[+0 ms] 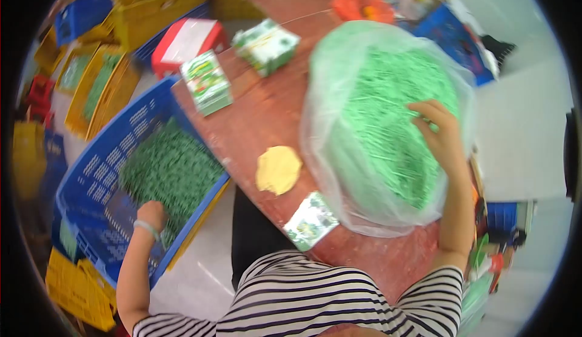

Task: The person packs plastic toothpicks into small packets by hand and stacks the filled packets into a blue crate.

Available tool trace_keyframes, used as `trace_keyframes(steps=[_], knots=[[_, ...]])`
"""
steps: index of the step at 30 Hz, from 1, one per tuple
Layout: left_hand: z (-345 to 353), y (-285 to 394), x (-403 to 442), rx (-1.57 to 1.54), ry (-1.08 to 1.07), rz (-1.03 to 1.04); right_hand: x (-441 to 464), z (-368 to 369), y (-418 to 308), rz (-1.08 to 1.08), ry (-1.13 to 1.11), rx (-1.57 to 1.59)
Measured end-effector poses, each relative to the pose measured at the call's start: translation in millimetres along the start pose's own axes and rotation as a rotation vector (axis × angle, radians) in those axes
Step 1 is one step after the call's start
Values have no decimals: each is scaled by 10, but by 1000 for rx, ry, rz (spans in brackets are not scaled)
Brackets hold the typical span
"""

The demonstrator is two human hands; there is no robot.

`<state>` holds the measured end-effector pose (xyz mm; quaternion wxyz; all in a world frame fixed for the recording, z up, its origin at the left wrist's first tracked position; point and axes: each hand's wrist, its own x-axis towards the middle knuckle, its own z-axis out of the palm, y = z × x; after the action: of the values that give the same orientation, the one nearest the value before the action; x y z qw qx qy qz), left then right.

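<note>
My left hand (151, 216) is closed at the near side of a heap of dark green pieces (173, 167), inside a blue crate (100, 149); what it grips, if anything, is hidden. On the right, my right hand (433, 122) hovers over light green thin sticks (388, 106) in a clear plastic bag (327, 113). Its fingers are curled and apart, and nothing shows between them. A yellow lump (278, 170) and a green-and-white packet (311, 221) lie on the red table (242, 125) between the hands.
Two green-and-white boxes (207, 82) (265, 46) and a red-and-white box (188, 45) stand at the table's far left. Behind the bag lies an orange item (362, 5) beside a blue bin (451, 40). Yellow crates (157, 6) fill the upper left.
</note>
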<state>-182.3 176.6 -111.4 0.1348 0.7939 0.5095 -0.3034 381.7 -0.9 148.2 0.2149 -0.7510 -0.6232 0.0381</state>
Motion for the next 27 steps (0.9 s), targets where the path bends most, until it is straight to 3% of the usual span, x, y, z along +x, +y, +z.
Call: trace_keyframes(steps=[2,4,8,10,14,17,21,27], knots=[[-640,490,-360,-122,399,203,38,2,146,11,-59,-16],[-1007,1052,-661,-269,574,465,100,89,265,-59,-124,19],[-1002,2140,-993,-706,628,857,297,371,392,-183,-220,-76],[-859,2505,-1032,-790,513,761,393,409,483,-186,-327,-128],[-723,2876,-1097,-651,608,665,336,373,475,-223,-476,-65],[-687,2992,-1142,-579,660,616,305,438,609,-301,-439,-74],[-591,3026,-1045,-618,614,611,230,364,590,-190,-448,-53],[-613,3022,-1022,-813,551,579,203,392,676,-262,-371,-137]])
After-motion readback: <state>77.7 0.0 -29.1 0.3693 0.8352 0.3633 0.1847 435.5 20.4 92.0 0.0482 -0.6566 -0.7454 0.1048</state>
